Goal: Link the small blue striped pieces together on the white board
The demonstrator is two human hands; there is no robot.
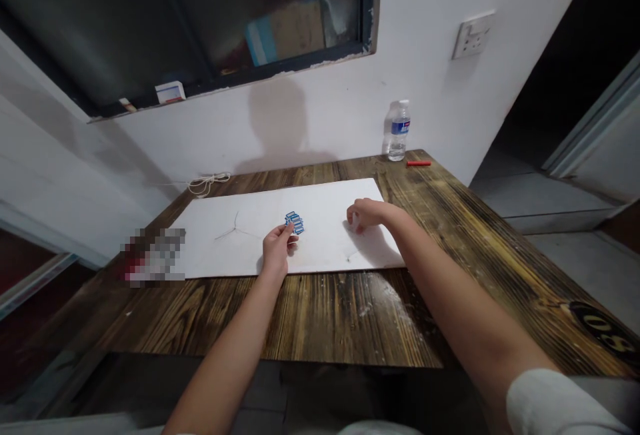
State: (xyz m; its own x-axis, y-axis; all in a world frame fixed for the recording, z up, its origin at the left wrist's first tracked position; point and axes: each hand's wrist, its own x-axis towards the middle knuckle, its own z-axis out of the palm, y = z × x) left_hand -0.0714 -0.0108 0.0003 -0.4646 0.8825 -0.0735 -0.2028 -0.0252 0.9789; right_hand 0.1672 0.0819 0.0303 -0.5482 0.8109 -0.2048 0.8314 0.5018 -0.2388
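My left hand pinches a small blue-edged piece between thumb and fingers, above a white board. The piece shows a row of pale bars with blue outlines; its exact kind is too small to make out. To the right, my right hand hangs over the board with fingers curled together and pointing down. Whatever is between its fingertips, if anything, cannot be made out. Thin thread-like strands lie on the board left of my left hand. A small dark mark shows near the board's front edge.
The board lies on a dark wood-grain table. A water bottle stands at the back right, beside a red stick-like item. A coiled white cord rests at the back left. A blurred-out patch covers the board's left end.
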